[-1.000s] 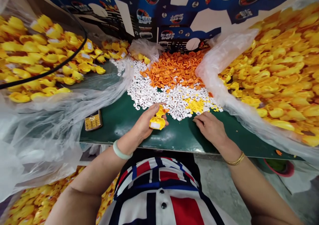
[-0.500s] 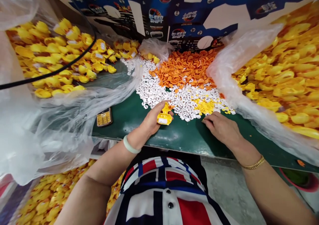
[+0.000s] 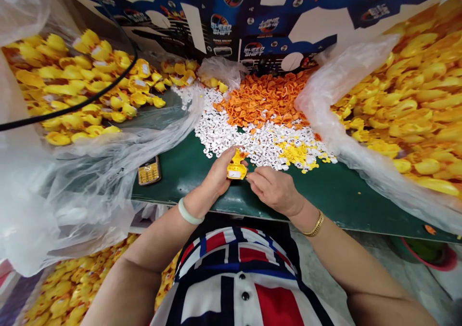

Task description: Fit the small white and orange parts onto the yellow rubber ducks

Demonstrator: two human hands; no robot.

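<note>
My left hand (image 3: pixel 218 173) is closed around a yellow plastic duck half-shell (image 3: pixel 237 166), its hollow side facing up with a white patch inside and an orange bit at the top. Close to the shell's right side is my right hand (image 3: pixel 276 191), fingers pinched together. Whatever is in that pinch is too small or hidden to make out. Just beyond both hands lie a spread of small white pieces with black dots (image 3: pixel 265 148), a small heap of tiny yellow pieces (image 3: pixel 296 153) and a pile of orange pieces (image 3: pixel 265 99).
Yellow shells fill plastic bags on the left (image 3: pixel 77 83) and right (image 3: pixel 415 119) of the green table (image 3: pixel 191 181). A phone (image 3: pixel 149 172) lies at left. A black cable (image 3: pixel 83 103) crosses the left side. Printed cardboard (image 3: pixel 249 22) stands behind. Below left are more yellow ducks (image 3: pixel 72 287).
My right hand has moved left from the edge of the tiny yellow pieces to beside the shell. The left hand keeps its hold on the shell in nearly the same place.
</note>
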